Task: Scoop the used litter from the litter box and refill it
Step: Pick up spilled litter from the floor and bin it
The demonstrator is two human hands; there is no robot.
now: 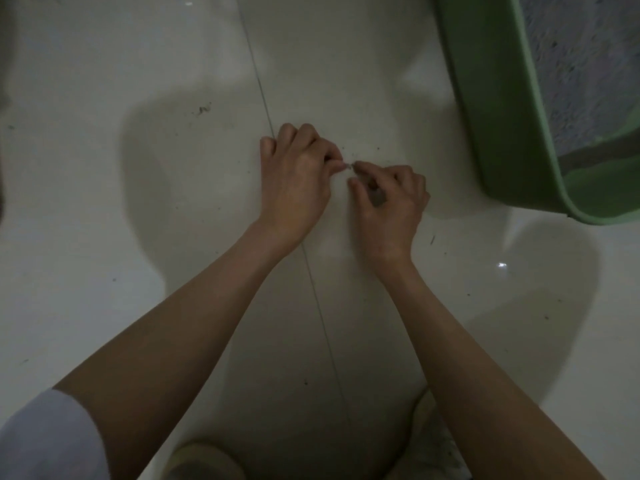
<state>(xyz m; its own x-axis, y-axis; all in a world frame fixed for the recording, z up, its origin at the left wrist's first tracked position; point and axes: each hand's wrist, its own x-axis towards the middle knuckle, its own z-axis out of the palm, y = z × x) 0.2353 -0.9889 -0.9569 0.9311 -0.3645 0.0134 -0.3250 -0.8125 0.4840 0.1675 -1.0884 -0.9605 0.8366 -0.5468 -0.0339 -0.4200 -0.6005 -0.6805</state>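
**Two hands meet over scattered litter beside the green box**

The person crouches over a pale tiled floor (173,202), both bare forearms reaching forward into the middle of the view. The left hand (298,181) has its fingers curled under, thumb and forefinger pressed together at the tip as if nipping something tiny; what it pinches is too small to make out. The right hand (391,202) sits just beside it, fingers also curled, its forefinger tip almost touching the left hand's pinch. A small greyish bit shows in the hollow of the right palm (its nature cannot be told from this view).

The green litter box (502,109) stands to the upper right, near the right hand but not touching it. Grey litter (588,71) fills the inside, seen past the rim. Dark specks (202,109) lie scattered on the tiles, some just beyond the fingertips and others well to the left. A grout line (322,313) runs diagonally under the left wrist. A white sleeve (45,438) covers the left upper arm at the lower edge, and light-coloured shoes (204,459) show at the bottom.
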